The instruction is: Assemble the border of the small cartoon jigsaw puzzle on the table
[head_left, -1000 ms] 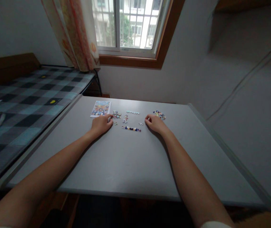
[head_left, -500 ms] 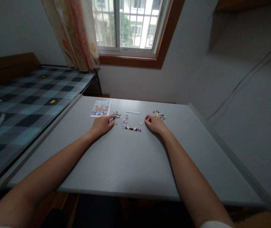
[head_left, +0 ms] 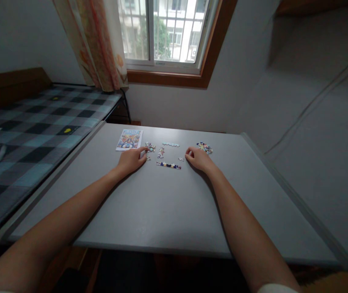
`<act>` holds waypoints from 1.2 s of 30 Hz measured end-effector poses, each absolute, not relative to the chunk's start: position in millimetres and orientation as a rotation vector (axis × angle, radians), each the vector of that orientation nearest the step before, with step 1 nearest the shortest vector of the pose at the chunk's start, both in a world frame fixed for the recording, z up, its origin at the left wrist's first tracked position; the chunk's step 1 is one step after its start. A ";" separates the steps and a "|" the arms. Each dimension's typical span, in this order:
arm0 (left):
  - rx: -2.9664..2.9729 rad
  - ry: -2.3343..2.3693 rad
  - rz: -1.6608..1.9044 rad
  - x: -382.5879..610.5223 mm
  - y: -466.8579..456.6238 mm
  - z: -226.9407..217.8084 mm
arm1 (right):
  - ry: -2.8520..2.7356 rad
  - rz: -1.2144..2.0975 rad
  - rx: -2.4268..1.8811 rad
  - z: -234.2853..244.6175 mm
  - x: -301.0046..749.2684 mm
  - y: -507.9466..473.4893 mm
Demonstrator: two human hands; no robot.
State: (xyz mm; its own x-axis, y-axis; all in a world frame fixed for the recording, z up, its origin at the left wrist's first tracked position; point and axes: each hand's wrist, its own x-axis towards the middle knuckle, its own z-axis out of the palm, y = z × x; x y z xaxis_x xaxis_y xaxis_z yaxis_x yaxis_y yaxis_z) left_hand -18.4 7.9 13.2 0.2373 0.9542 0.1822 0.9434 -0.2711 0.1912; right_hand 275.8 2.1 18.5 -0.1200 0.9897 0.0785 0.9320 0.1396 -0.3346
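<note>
Your left hand (head_left: pixel 130 159) rests unclenched on the table (head_left: pixel 168 211), index tip touching the loose puzzle pieces (head_left: pixel 150 147) just right of the picture card (head_left: pixel 129 139). Your right hand (head_left: pixel 199 158) is curled beside the joined strip (head_left: pixel 168 165); can't tell if it pinches anything. All sits toward the far edge.

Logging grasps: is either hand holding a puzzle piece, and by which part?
Cannot be told: left hand rests beside loose pieces; right hand is curled, its fingers too small to read.
</note>
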 end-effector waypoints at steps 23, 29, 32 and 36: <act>2.660 1.726 0.477 -20.2 15.3 -1.2 | -2.146 0.273 -1.885 18.0 274.3 2.6; 2.630 1.812 0.604 -21.8 14.7 -2.5 | -2.143 0.259 -1.909 16.7 274.1 2.7; 2.618 1.800 0.640 -22.0 15.0 -2.2 | -2.142 0.257 -1.905 15.4 274.7 3.1; 2.697 1.597 0.534 -21.8 16.1 -2.6 | -2.147 0.262 -1.895 14.9 275.2 3.7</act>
